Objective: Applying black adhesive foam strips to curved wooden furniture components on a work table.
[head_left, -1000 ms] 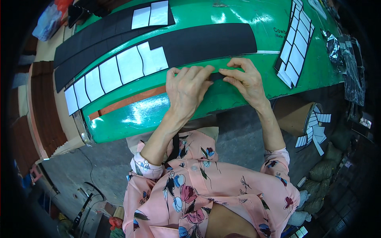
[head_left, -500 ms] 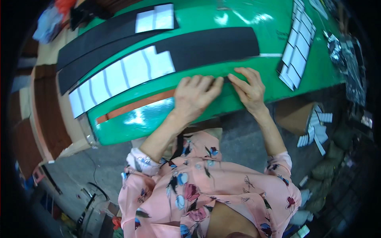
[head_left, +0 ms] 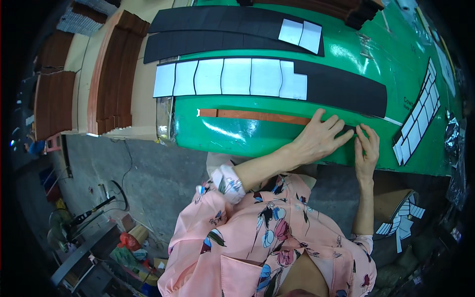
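Observation:
A long, narrow brown strap (head_left: 257,116) lies along the near part of the green table (head_left: 198,141), with a paler band near its left end. Over its right part my left hand (head_left: 321,137) is bent, fingers curled down and thumb reaching right. A small black piece (head_left: 350,129) shows between my two hands at the strap's right end. My right hand (head_left: 366,148) has its thumb and fingertips drawn together at that piece, partly hiding it. Just beyond the strap lies a black sheet (head_left: 346,91) covered on its left with white backing panels (head_left: 236,76).
Two more black strips (head_left: 213,42) lie farther back. A white-panelled strip (head_left: 419,114) slants at the right. Brown stacked pieces (head_left: 116,74) stand on cardboard at left. Below the table's right edge, a brown bin (head_left: 391,198) holds white scraps (head_left: 404,218).
The view has turned, so the table and strap sit farther right in the picture. Both hands stay at the strap's right end; my left fingers are spread a little more.

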Demonstrator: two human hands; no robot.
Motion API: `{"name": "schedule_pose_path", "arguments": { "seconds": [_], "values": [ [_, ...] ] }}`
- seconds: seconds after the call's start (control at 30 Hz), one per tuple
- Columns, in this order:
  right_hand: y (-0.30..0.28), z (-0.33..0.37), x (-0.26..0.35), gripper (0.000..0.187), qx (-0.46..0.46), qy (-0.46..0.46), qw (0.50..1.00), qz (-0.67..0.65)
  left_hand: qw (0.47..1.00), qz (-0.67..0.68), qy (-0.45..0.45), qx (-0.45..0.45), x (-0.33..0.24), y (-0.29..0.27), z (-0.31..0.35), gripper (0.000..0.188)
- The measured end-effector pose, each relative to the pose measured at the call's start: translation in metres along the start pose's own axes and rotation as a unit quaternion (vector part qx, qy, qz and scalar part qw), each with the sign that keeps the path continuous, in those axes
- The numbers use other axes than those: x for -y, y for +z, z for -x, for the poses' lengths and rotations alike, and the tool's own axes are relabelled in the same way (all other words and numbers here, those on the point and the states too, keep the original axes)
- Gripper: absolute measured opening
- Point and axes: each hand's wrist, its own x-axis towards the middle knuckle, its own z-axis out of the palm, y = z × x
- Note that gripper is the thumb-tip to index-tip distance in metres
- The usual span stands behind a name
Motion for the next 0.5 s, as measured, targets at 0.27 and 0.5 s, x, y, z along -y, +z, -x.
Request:
{"name": "schedule_pose_path", "arguments": {
  "seconds": [0.27,0.5],
  "values": [
    [-0.023,-0.069,0.032,0.02,-0.043,0.017,0.998,-0.037,0.926,-0.105,-0.249,-0.266,0.067,-0.13,0.108,0.047],
    [0.055,-0.15,0.068,0.019,0.084,-0.171,0.982,0.001,0.87,0.133,-0.427,-0.206,0.081,-0.135,0.148,0.031]
  ]
}}
